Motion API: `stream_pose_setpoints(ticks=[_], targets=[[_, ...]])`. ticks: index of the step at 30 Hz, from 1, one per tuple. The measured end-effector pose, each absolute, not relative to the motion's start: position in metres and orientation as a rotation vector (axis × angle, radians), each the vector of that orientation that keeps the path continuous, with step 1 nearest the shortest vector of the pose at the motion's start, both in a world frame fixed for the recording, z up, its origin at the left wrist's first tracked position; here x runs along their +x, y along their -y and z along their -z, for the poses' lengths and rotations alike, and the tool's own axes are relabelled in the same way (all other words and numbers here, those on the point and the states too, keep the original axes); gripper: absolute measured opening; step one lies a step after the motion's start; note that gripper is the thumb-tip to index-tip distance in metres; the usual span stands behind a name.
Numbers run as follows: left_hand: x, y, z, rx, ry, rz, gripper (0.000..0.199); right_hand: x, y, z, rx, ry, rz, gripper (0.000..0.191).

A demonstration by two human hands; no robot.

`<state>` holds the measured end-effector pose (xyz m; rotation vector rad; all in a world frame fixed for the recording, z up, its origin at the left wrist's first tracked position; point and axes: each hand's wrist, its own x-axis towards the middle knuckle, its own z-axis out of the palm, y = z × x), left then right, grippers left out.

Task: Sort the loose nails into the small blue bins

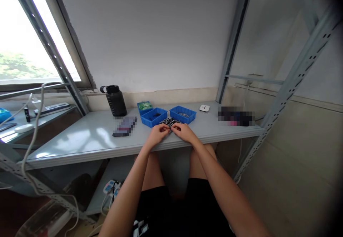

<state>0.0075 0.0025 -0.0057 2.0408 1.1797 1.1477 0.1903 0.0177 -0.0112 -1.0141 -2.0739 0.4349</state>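
Observation:
A heap of small dark and silvery metal pieces (169, 121) lies on the grey table (93, 137), just beyond my fingers. My left hand (158, 134) is closed in a pinch at the heap's near edge. Facing it, my right hand (182, 132) pinches too, its fingertips almost meeting the left ones. Whatever sits between the fingertips is too small to name. Behind the heap stand two blue bins: the left bin (150, 123) has a few dark bits inside, and the right bin (189, 118) holds some silvery pieces.
Farther back is a smaller blue box (139, 108) with a green packet (145, 105). A black bottle (116, 101) and a blurred phone (125, 127) are at left. To the right lie a white square item (204, 108) and blurred dark things (235, 116). Metal posts (289, 87) flank the table.

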Motion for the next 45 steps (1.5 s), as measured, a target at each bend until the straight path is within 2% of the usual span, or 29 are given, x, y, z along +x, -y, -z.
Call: stream_pose_setpoints(ticks=[38, 43, 45], targets=[[0.0077, -0.0052, 0.0066, 2.037, -1.173, -1.128, 0.019, 0.1916, -0.0219, 0.0153, -0.919, 2.187, -0.415, 0.021], [0.0075, -0.0044, 0.0072, 1.924, -1.141, -1.172, 0.03, 0.1918, -0.0214, 0.0151, -0.928, 2.187, -0.42, 0.02], [0.0073, -0.004, 0.0067, 1.928, -1.155, -1.179, 0.028, 0.1917, -0.0213, 0.0152, -0.929, 2.188, -0.419, 0.021]])
